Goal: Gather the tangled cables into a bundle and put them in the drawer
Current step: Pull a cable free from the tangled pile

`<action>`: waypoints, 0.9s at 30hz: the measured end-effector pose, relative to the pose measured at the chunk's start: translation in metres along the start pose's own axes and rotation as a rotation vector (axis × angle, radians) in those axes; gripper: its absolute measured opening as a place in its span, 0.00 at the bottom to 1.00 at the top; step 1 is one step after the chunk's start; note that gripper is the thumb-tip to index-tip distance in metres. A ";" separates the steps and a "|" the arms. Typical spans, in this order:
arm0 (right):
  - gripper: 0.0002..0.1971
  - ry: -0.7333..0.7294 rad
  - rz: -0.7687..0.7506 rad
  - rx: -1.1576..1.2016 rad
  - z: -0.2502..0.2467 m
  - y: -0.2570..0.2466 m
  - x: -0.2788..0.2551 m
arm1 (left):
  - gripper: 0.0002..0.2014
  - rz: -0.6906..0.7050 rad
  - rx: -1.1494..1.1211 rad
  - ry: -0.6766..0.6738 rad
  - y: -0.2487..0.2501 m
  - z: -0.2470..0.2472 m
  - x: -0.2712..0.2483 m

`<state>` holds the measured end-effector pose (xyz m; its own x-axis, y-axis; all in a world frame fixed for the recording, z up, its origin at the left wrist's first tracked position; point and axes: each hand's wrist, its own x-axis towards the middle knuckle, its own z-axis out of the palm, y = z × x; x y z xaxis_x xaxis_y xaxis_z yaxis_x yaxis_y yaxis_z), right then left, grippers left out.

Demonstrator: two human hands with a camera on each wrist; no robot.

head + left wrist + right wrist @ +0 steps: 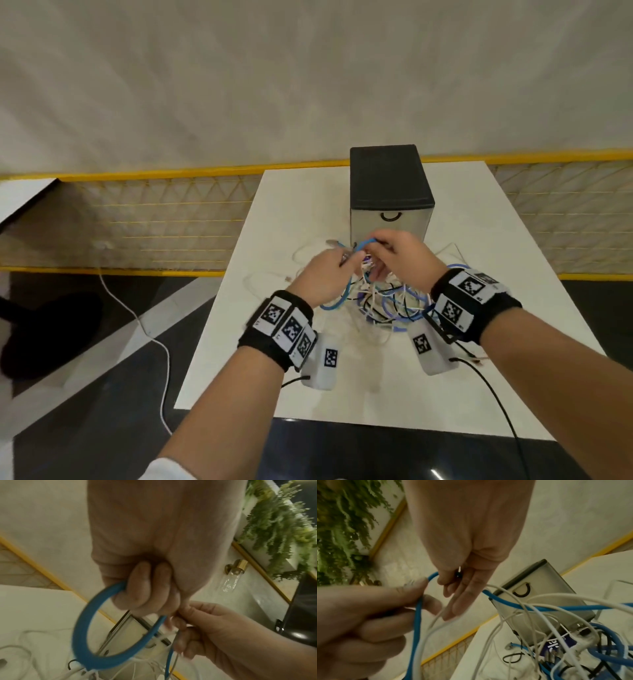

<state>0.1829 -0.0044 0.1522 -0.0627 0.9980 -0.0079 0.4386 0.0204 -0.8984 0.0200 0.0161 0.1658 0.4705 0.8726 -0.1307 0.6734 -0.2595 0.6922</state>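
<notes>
A tangle of blue, white and black cables [383,301] lies on the white table [496,308], just in front of a small drawer unit [390,192] with a black top, grey front and black handle [391,216]; its drawer looks pushed in. Both hands hover over the tangle. My left hand [344,258] has its fingers curled round a loop of the blue cable [82,628] and a white one. My right hand [380,245] pinches the same blue cable [433,576] between thumb and forefinger, its other fingers [460,601] straight. The tangle [573,649] hangs below.
A yellow-framed mesh railing [154,226] runs behind and left of the table. A white cord [150,339] trails on the dark floor at left. Black leads [489,383] run from the wrist cameras over the table's near edge. Loose white cable [301,253] lies left of the unit.
</notes>
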 end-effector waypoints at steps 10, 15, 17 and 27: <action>0.12 -0.071 0.316 0.003 -0.011 0.065 -0.019 | 0.12 0.108 -0.114 0.669 0.017 -0.094 0.001; 0.12 -0.025 0.212 -0.127 -0.018 0.041 -0.014 | 0.27 0.112 0.323 0.495 0.008 -0.055 -0.013; 0.12 -0.063 0.166 -0.194 -0.017 0.032 -0.013 | 0.26 0.206 0.170 0.286 0.014 -0.028 -0.010; 0.10 0.058 0.079 -0.220 -0.014 0.036 -0.019 | 0.09 0.274 -0.015 0.252 0.024 0.002 0.003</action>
<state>0.2126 -0.0216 0.1259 0.0287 0.9986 -0.0438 0.6252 -0.0521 -0.7787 0.0387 0.0113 0.1803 0.4759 0.8464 0.2389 0.5324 -0.4935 0.6877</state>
